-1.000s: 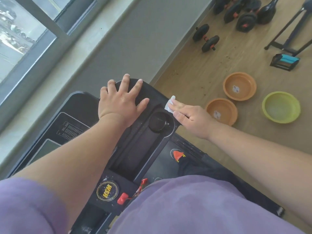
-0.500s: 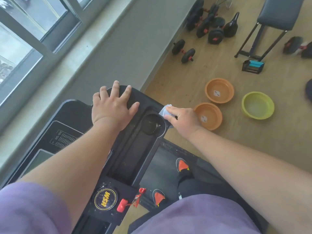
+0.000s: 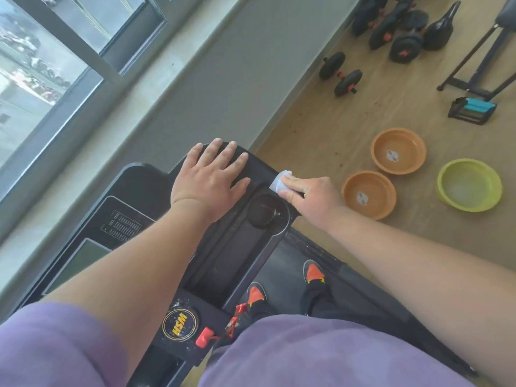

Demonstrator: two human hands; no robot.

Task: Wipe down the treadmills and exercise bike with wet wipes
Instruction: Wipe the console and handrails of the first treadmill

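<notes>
Right hand (image 3: pixel 312 196) pinches a bunched wet wipe (image 3: pixel 280 182) between thumb and forefinger, pressing it onto the right edge of the treadmill console (image 3: pixel 145 185), just beside the round cup holder (image 3: pixel 265 209). Left hand (image 3: pixel 209 180) lies flat with fingers straight and spread on the console's far right corner, holding nothing, apparently bracing. Long tray recess (image 3: pixel 229 258) runs from the cup holder back toward the person; pale specks show along its rim and around the yellow HSM badge (image 3: pixel 180 322) near the red safety key (image 3: pixel 205 340). Display panel (image 3: pixel 81 263) sits toward the console's left side, partly hidden by the left forearm. Feet in orange-and-black shoes (image 3: pixel 314 272) stand on the belt below. On the wooden floor to the right: two orange bowls (image 3: pixel 368 195) and a green bowl (image 3: pixel 470 185), well apart from the console; dumbbells (image 3: pixel 340 74) further off by the wall. Judgement: step in hand is wiping the console's right rim. To do it well, spread the wipe flatter for more contact, drag along the edge in one direction, then work into the cup holder and tray where grit collects; shift the bracing hand so the corner beneath it gets covered too.
</notes>
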